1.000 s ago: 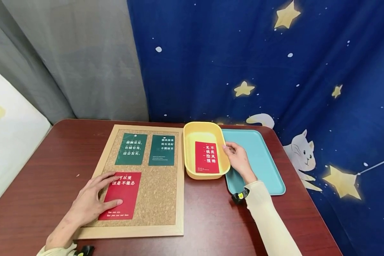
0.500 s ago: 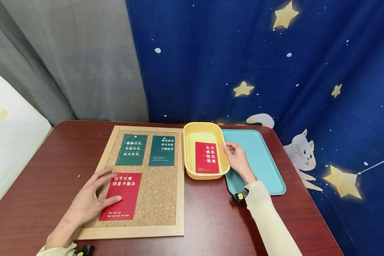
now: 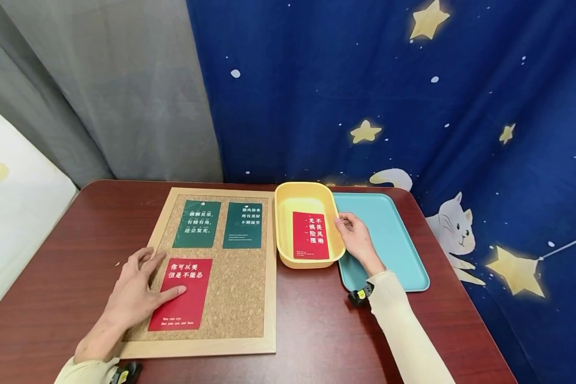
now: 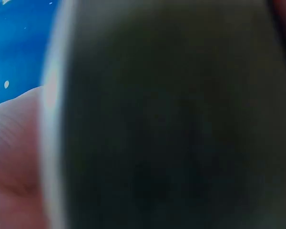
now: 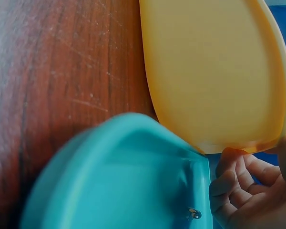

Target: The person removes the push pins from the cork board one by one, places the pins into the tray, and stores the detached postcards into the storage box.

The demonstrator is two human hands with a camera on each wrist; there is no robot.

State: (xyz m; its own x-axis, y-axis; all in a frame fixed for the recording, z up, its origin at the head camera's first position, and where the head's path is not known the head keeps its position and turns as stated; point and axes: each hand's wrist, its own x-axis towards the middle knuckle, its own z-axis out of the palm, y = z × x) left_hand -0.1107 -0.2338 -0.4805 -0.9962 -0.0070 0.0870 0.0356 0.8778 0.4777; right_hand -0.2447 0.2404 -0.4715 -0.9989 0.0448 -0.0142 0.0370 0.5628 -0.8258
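Observation:
In the head view my left hand (image 3: 133, 288) lies over the left side of a cork board (image 3: 235, 293). Its thumb reaches across a red card (image 3: 184, 306), and its bent fingers are at the wooden frame. Two green cards, one left (image 3: 197, 224) and one right (image 3: 242, 234), are on the board's upper half. My right hand (image 3: 357, 240) pinches the right rim of a yellow tub (image 3: 288, 256); the right wrist view has the fingers (image 5: 229, 162) at that rim. Another red card (image 3: 310, 248) leans inside the tub. A dark blur blocks most of the left wrist view.
A turquoise tray (image 3: 398, 240) lies right of the tub, partly under my right hand. A small shiny metal piece (image 5: 194, 213) shows in it. The brown table (image 3: 312, 325) backs onto a grey curtain (image 3: 149, 106) and a blue starry curtain (image 3: 307, 96).
My left hand's fingers have drawn back left off the red card's top corner to the frame, uncovering its printed characters. My right hand and the tub stay in place.

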